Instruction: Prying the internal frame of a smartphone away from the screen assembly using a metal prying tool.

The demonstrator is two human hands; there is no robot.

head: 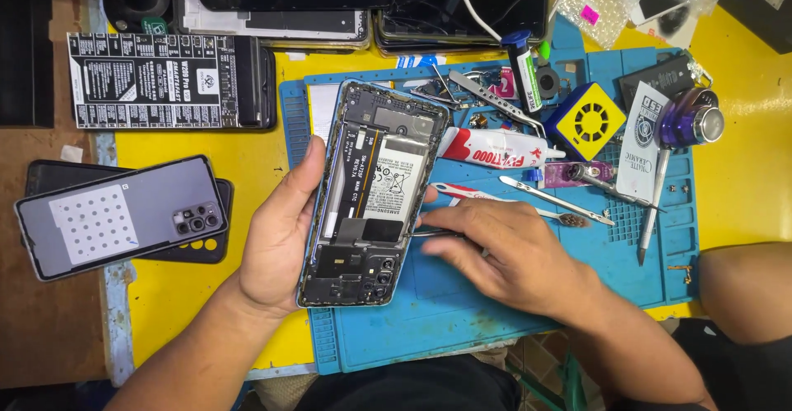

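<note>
The opened phone [371,196], its back cover off and its battery and boards bare, stands tilted over the left edge of the blue mat [462,328]. The left hand [280,238] cradles it from the left: the thumb lies up along the phone's left side, and the other fingers are hidden behind the body, closed around it. The right hand [503,254] rests on the mat just to the right of the phone, its fingers pinched shut on thin metal tweezers [433,233], whose tips reach the phone's right edge near its lower half.

Just beyond the right hand, toward the mat's far edge, lie a white and red glue tube [487,147], a toothbrush [511,202] and a second pair of tweezers [487,93]. A yellow square fan [587,120] and a purple round magnifier [691,120] sit near the mat's far right corner.

On the yellow surface [206,295], well to the left of the mat, a grey phone back cover [120,217] lies on top of a dark phone. A black printed board [165,81] lies near the far left corner.
</note>
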